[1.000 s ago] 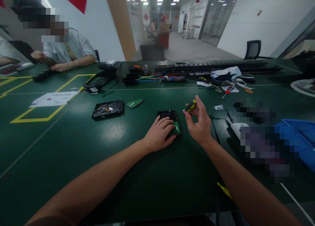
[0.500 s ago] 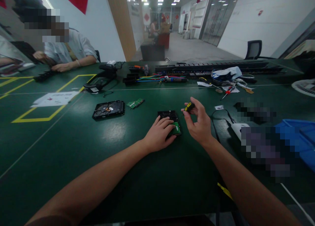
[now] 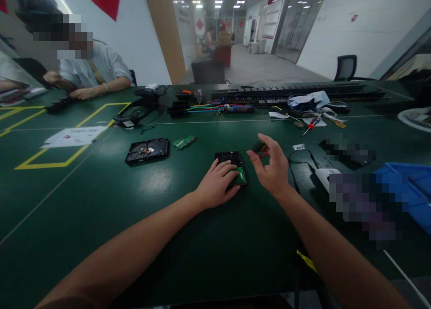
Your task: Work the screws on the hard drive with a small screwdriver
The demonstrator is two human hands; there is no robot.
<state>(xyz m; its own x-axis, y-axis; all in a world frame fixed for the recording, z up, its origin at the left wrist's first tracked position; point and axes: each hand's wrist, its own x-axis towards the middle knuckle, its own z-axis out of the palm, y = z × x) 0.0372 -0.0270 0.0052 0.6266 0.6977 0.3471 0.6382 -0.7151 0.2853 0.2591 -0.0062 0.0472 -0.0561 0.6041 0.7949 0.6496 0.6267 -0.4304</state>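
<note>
Beneath my left hand (image 3: 220,183) lies a black hard drive (image 3: 229,156) with a green circuit board (image 3: 241,177) on its near part. My fingers bend over the drive and the thumb is by its near edge, so the hand grips it against the table and hides part of it. Just right of the drive, my right hand (image 3: 271,165) is raised, pinching a black-and-yellow screwdriver (image 3: 258,146) between thumb and fingers. Its handle shows; the shaft cannot be made out. Another hard drive (image 3: 148,151) lies to the left, with a loose green circuit board (image 3: 184,142) beside it.
Cables and tools (image 3: 222,108) line the back of the green table, with a red-handled screwdriver (image 3: 313,124) at right. A white power strip (image 3: 326,176) and blue bin (image 3: 409,188) stand at right. A person (image 3: 97,71) works at far left; a paper sheet (image 3: 74,136) lies nearer.
The screwdriver has turned in my right fingers, showing less of its yellow. My left hand stays on the hard drive. The whole view has shifted very slightly.
</note>
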